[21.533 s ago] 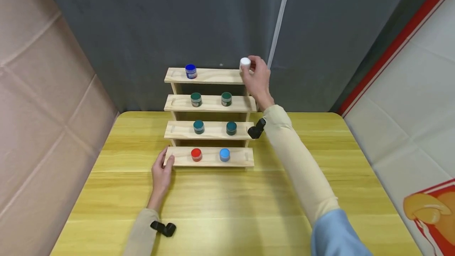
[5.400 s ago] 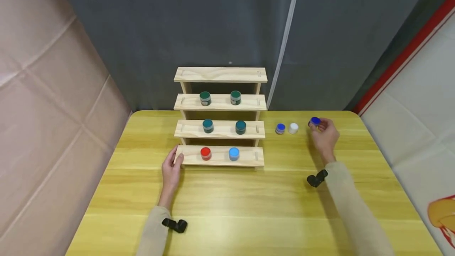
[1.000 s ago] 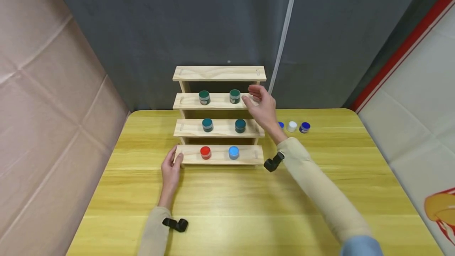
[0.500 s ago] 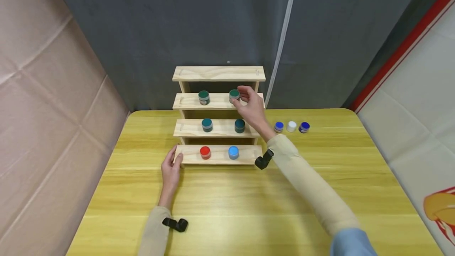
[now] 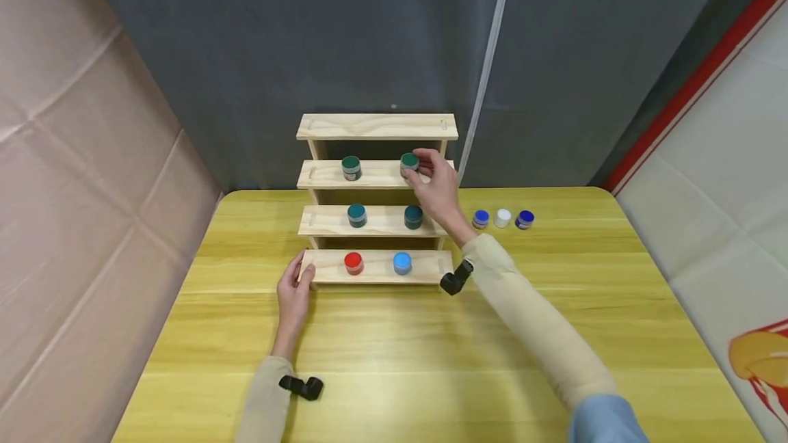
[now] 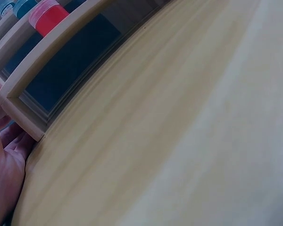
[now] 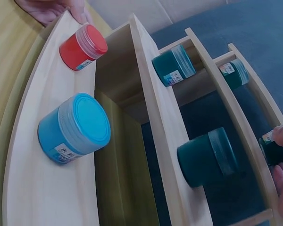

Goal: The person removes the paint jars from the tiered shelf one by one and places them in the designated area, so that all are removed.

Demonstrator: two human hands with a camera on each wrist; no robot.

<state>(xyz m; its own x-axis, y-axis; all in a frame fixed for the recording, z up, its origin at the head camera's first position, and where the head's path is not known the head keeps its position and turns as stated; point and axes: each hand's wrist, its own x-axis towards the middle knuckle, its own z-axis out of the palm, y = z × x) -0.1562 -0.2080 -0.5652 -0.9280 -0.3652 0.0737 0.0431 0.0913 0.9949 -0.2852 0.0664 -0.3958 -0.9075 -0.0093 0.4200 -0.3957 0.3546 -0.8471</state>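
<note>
A four-step wooden display rack point(image 5: 377, 127) stands at the back of the table. My right hand point(image 5: 438, 190) pinches a dark green paint jar point(image 5: 409, 161) at the right of the second step from the top, thumb in front and fingers behind. Left of it on that step stands another green jar point(image 5: 351, 168). Two teal jars, one on the left point(image 5: 356, 215) and one on the right point(image 7: 205, 157), sit a step lower. The bottom step bears a red jar point(image 7: 82, 47) and a light blue jar point(image 7: 73, 127). My left hand point(image 5: 293, 296) grips the bottom step's left end.
On the table right of the rack, a blue jar point(image 5: 481, 219), a white jar point(image 5: 503, 217) and a darker blue jar point(image 5: 525, 219) stand in a row. A dark grey curtain point(image 5: 246, 74) hangs close behind the rack. The top step holds no jars.
The white and blue jars from the top step now stand on the table. In the last second my right hand reached left, took the green jar and shifted it slightly right. The left hand stays put.
</note>
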